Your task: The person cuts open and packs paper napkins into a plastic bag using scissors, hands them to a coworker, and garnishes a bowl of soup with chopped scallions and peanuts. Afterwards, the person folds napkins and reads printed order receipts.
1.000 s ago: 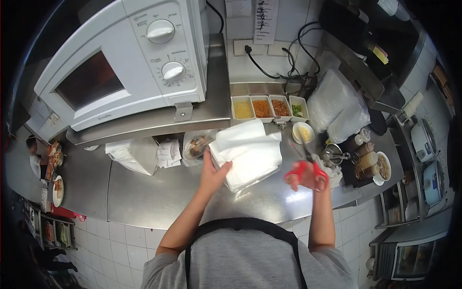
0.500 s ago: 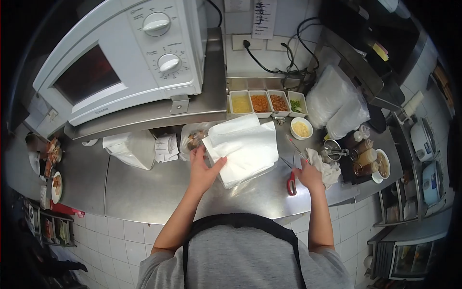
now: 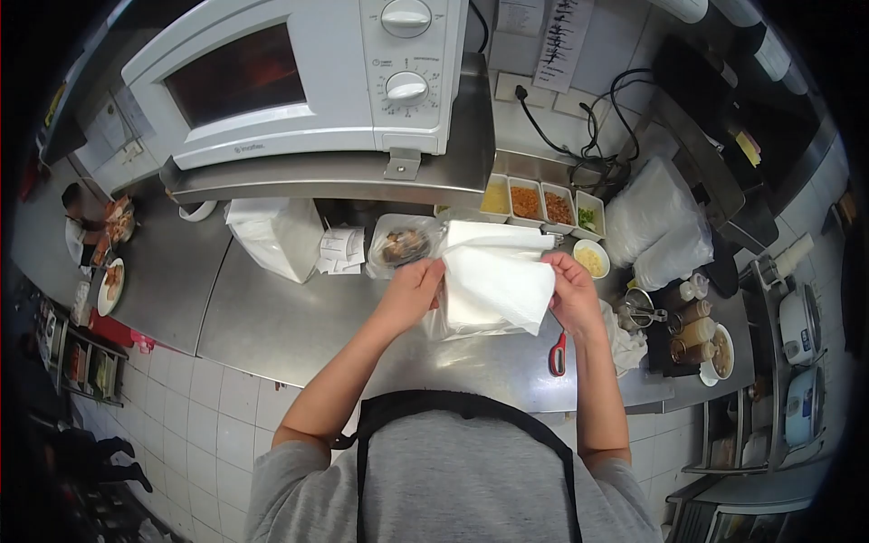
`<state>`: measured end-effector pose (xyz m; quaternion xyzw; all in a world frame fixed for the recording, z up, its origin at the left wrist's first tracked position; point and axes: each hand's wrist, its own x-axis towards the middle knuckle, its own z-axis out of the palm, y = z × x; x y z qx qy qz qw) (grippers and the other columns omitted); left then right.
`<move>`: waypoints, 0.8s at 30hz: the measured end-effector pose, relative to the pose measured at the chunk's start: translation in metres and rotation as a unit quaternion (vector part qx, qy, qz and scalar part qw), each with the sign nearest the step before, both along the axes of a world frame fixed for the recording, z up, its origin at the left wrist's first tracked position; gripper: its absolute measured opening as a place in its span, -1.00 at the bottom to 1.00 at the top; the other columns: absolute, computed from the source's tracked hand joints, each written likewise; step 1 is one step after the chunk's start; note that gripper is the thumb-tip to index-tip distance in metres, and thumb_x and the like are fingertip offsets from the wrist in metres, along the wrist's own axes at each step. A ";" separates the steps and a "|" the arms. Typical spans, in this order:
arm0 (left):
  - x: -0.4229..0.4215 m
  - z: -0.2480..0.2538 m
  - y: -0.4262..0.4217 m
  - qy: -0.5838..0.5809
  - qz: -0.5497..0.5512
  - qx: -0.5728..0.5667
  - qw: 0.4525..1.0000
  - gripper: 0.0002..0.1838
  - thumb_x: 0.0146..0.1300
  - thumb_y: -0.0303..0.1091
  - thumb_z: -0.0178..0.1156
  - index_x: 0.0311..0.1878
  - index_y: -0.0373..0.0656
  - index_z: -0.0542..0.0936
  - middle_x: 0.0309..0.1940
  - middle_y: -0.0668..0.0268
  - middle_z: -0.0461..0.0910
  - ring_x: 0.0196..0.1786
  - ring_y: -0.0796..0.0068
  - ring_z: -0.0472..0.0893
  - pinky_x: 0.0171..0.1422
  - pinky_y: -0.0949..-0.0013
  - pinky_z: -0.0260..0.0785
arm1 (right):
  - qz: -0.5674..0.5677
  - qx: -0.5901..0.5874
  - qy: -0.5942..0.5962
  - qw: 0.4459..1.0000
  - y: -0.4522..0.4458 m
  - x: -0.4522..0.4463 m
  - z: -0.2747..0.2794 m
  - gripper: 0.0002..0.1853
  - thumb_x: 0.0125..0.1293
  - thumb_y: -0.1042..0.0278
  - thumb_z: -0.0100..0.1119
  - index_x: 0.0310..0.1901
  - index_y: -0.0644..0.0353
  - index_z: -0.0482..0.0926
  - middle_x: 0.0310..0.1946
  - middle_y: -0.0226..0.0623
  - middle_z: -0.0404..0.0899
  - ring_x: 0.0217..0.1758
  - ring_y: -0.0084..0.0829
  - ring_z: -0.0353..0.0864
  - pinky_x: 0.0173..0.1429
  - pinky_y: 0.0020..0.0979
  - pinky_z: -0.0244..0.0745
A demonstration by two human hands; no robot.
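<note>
A white paper napkin (image 3: 507, 281) is stretched between my two hands, above a stack of napkins (image 3: 463, 319) in clear plastic. My left hand (image 3: 415, 294) is closed with the thumb and fingers at the napkin's left edge. Its right upper corner is pinched in my right hand (image 3: 576, 291). Just below my right hand lie red-handled scissors (image 3: 558, 355), their blades mostly hidden. A crumpled whitish cloth (image 3: 626, 346) is to the right of that wrist. Behind my left hand sits a clear plastic bag with food (image 3: 404, 244) inside.
White tubs of toppings (image 3: 526, 203) stand along the back, with a small bowl (image 3: 591, 259) in front. Sauce bottles (image 3: 692, 330) are at the right. A microwave (image 3: 272, 81) sits on a shelf over the left of the counter. Receipts (image 3: 342, 249) lie beneath it. Another person (image 3: 77, 226) is far left.
My right hand has left the scissors and cloth and taken the napkin's corner. My left hand has gone from resting on the stack to gripping the napkin's edge. The camera view has shifted.
</note>
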<state>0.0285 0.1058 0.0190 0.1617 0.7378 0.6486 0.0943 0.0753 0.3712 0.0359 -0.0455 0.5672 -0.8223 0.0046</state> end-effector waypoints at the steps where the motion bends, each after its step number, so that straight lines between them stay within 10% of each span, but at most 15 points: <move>1: -0.001 0.006 -0.001 -0.003 0.002 0.000 1.000 -0.55 0.44 -0.10 -0.08 -0.45 -0.29 0.47 -0.66 0.37 0.43 -0.61 0.60 0.44 -0.49 0.46 0.29 | 0.002 0.000 -0.003 1.000 -0.003 0.000 0.001 -0.90 0.39 0.45 0.00 -0.13 0.23 0.48 -0.48 -0.49 0.53 -0.57 -0.73 0.42 -0.48 -0.65 0.36; 15: -0.006 0.006 -0.073 -0.039 0.103 -0.130 0.985 -0.65 0.25 -0.21 0.08 -0.50 -0.34 0.52 -0.67 0.29 0.50 -0.58 0.56 0.49 -0.45 0.42 0.33 | 0.042 0.033 0.048 0.997 -0.049 0.011 0.006 -0.47 0.18 0.56 0.02 0.22 0.23 0.21 0.02 -0.24 0.47 -0.06 -0.43 0.51 -0.10 -0.40 0.45; 18: -0.006 0.008 -0.076 0.040 0.116 -0.211 0.970 -0.73 0.18 -0.27 0.14 -0.45 -0.34 0.50 -0.64 0.26 0.52 -0.54 0.51 0.50 -0.40 0.40 0.34 | -0.160 0.203 0.191 0.947 -0.066 0.018 0.021 -0.55 0.15 0.51 0.12 0.11 0.26 0.31 -0.07 -0.23 0.43 -0.01 -0.39 0.43 0.00 -0.39 0.39; 20: -0.011 0.013 -0.071 0.063 0.136 -0.187 0.971 -0.76 0.15 -0.30 0.16 -0.41 -0.33 0.50 -0.63 0.24 0.52 -0.53 0.50 0.50 -0.38 0.39 0.35 | -0.310 0.463 0.350 0.753 -0.077 0.023 0.045 -0.59 0.07 0.39 0.26 -0.04 0.25 0.41 -0.17 -0.16 0.40 -0.03 -0.24 0.41 0.08 -0.29 0.30; 24: -0.021 0.020 -0.061 0.102 0.150 -0.127 0.975 -0.88 0.14 -0.47 0.19 -0.37 -0.30 0.45 -0.60 0.44 0.46 -0.52 0.73 0.37 -0.45 0.56 0.22 | -0.144 0.551 0.280 0.773 -0.120 0.020 0.063 -0.61 0.02 0.24 0.35 -0.16 0.22 0.46 -0.28 -0.23 0.45 -0.12 -0.21 0.44 0.08 -0.21 0.25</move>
